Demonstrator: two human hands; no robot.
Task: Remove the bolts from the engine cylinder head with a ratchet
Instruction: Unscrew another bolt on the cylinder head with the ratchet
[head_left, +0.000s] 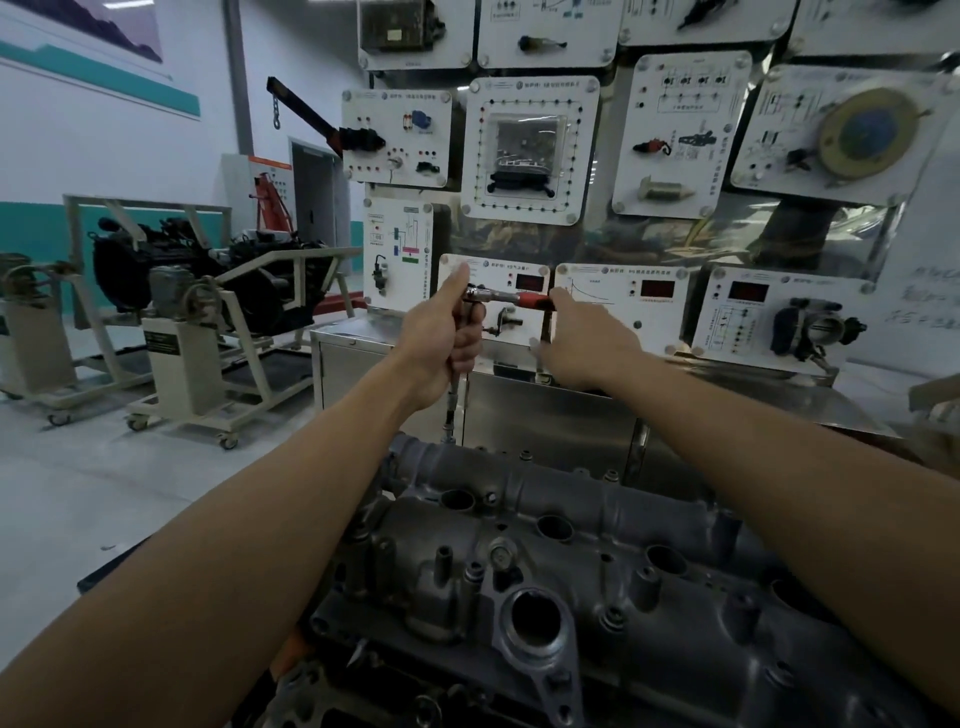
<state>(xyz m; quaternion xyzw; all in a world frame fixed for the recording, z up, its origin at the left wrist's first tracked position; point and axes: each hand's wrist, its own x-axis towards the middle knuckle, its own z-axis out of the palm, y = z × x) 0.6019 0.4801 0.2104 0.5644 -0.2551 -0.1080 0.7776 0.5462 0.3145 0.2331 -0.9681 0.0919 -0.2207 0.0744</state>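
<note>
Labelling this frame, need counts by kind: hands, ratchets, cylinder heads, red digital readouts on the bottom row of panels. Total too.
Hands: 2, left hand and right hand
Ratchet: 1
Cylinder head: 1
Red readouts: 3
Total: 7

Two arms in view. Left forearm (249, 519) and right forearm (779, 467) bare from wrist to frame edge. Left hand (439, 338) and right hand (587, 345) bare. Fingernails appear short; blur prevents confirmation.
</note>
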